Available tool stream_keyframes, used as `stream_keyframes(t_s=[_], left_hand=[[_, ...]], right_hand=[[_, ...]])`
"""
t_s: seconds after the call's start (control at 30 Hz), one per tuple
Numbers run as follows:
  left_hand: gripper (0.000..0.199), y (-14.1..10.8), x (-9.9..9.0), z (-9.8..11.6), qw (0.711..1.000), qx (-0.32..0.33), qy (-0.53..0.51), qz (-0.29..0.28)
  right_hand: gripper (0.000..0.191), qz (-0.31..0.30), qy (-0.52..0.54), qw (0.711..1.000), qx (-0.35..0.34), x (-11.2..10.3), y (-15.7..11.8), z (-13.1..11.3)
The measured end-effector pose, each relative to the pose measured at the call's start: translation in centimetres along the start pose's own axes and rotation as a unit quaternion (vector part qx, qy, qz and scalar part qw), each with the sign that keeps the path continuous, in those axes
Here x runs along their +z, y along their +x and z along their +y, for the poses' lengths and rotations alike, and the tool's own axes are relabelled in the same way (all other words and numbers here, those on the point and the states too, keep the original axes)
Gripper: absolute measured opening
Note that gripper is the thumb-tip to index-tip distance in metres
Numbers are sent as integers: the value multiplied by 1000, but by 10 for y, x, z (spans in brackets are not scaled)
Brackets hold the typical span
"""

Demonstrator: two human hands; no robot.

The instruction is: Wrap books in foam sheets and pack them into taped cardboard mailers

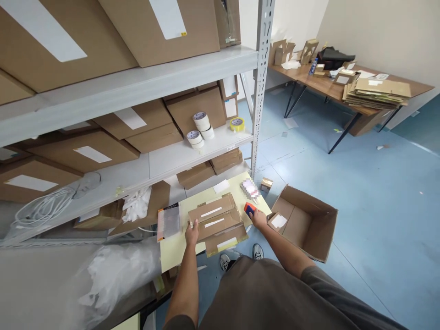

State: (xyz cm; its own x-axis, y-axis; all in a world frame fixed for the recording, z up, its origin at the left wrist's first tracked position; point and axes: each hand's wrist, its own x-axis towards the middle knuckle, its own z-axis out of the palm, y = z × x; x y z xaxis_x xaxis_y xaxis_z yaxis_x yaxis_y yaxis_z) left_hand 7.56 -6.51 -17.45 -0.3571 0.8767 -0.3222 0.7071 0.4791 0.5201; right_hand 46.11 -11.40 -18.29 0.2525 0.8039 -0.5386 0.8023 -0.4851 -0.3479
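Note:
A flattened cardboard box (220, 220) with white label strips and tape along its edges lies on the pale yellow tabletop (170, 259). My left hand (192, 232) grips its left edge, thumb on top. My right hand (258, 219), to the right of the cardboard, is closed round an orange and blue handheld tool (250, 209), whose exact kind I cannot make out. Just beyond the tool lies a blurred pinkish-white item (250, 189). A clear plastic case with an orange edge (169, 222) sits left of the cardboard, and a white paper (221, 186) lies behind it.
A large open carton (311, 222) stands on the floor at right, with a small labelled box (277, 222) inside its left side. Metal shelving (206, 146) with cartons, white tape rolls (201, 121) and yellow tape (237, 124) rises ahead. A brown table (319, 85) stands farther back.

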Motion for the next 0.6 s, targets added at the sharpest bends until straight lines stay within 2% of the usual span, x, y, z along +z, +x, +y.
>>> stream_keyframes(t_s=[0.1, 0.2, 0.33, 0.47, 0.6], left_hand=[[53, 1, 1, 0, 1000, -10, 4, 3], [54, -1, 1, 0, 1000, -12, -3, 2], [53, -3, 1, -1, 1000, 9, -27, -3], [52, -4, -1, -2, 999, 18, -49, -11], [47, -3, -4, 0, 995, 18, -85, -50]], right_hand=[[34, -9, 18, 999, -38, 5, 4, 7], [31, -6, 15, 999, -41, -1, 11, 1], [47, 43, 85, 994, -47, -9, 9, -29], [55, -13, 171, 978, -119, 0, -7, -62], [82, -42, 160, 979, -123, 8, -19, -76]])
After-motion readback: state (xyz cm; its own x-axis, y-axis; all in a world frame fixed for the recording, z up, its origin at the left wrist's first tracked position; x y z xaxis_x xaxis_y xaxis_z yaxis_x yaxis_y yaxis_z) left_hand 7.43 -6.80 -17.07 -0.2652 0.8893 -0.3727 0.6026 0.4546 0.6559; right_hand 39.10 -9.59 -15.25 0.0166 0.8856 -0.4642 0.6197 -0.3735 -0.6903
